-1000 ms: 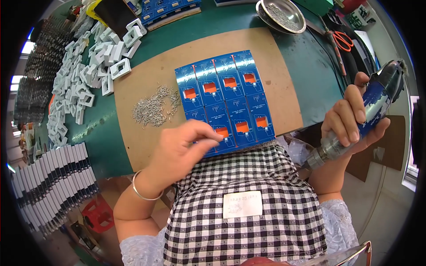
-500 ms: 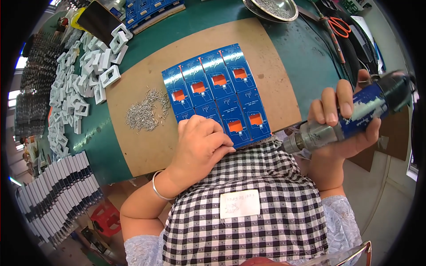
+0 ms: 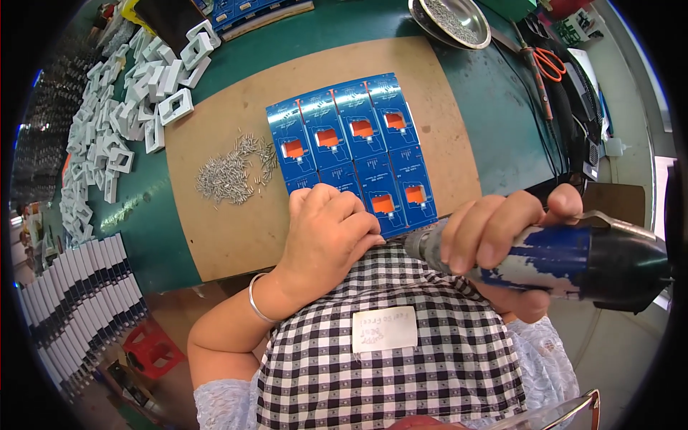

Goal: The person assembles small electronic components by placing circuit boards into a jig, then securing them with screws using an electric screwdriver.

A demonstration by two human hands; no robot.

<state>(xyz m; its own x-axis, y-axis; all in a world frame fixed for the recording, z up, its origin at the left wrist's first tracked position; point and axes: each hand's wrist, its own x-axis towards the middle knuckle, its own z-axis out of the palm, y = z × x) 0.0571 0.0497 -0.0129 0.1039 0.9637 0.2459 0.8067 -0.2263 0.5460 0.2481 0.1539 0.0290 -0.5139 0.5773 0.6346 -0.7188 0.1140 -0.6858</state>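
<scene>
A blue circuit board panel [image 3: 353, 172] with orange showing through its cutouts lies on the brown board [image 3: 222, 244]. My left hand [image 3: 331, 226] is closed at the panel's near edge, thumb and fingers together over its lower left part; anything small between the fingertips is hidden. Wrapped around an electric screwdriver [image 3: 548, 258], blue with worn silver patches and a black rear end, is my right hand [image 3: 502, 233]. The tool lies nearly level, its nose pointing left beside the panel's near right corner. Its tip is too dark to make out against the checked apron.
Loose screws [image 3: 233, 172] lie in a pile left of the panel. White plastic frames [image 3: 154, 86] are heaped at the far left, above rows of white-and-black parts [image 3: 79, 287]. A metal bowl of screws [image 3: 459, 25] and a soldering iron [image 3: 542, 82] with cables stand far right.
My right hand has brought the screwdriver left and lower, its nose now closer to my left fingertips and the tool more level. My left hand keeps its place on the panel.
</scene>
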